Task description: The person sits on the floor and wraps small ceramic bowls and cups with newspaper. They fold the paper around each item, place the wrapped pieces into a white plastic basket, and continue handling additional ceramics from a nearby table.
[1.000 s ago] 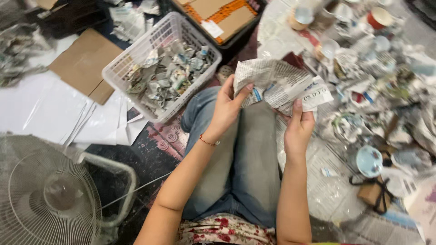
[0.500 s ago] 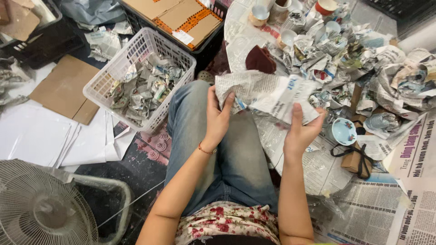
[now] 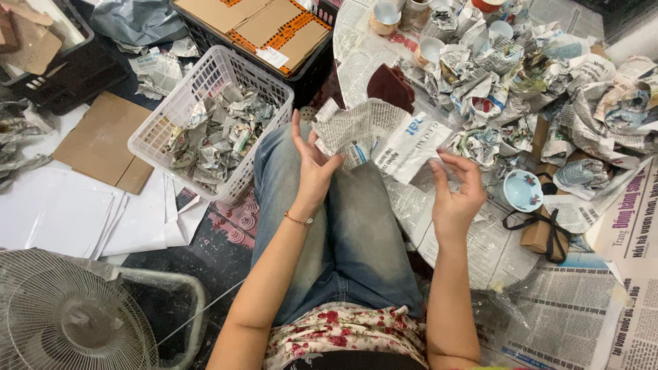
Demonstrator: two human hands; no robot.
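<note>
Crumpled grey newsprint, a creased sheet of newspaper (image 3: 380, 137), lies across the person's knees, over blue denim. Left hand (image 3: 314, 164): palm up, fingers spread and loosely curled, thumb and fingertips touching the sheet's left edge; no firm pinch visible. Right hand (image 3: 456, 195): open, fingers curved, fingertips at the sheet's lower right corner; whether it pinches the paper cannot be told. A thin beaded bracelet (image 3: 299, 220) circles the left wrist.

Left of the knees: white plastic lattice basket (image 3: 179, 109), rectangular, filled with small wads of crumpled newspaper. Near left: flat white sheets (image 3: 62, 219) and brown cardboard (image 3: 103, 140) on the dark floor; wire-grille fan (image 3: 68, 315) at the near left corner.

Right of the hands: small round bowl (image 3: 523, 190), pale blue inside, on flat newspaper. Beyond it, a heap of paper-wrapped bundles (image 3: 548, 75), irregular and wrinkled. Far centre: small ceramic cups (image 3: 385, 14), glossy, upright.
</note>
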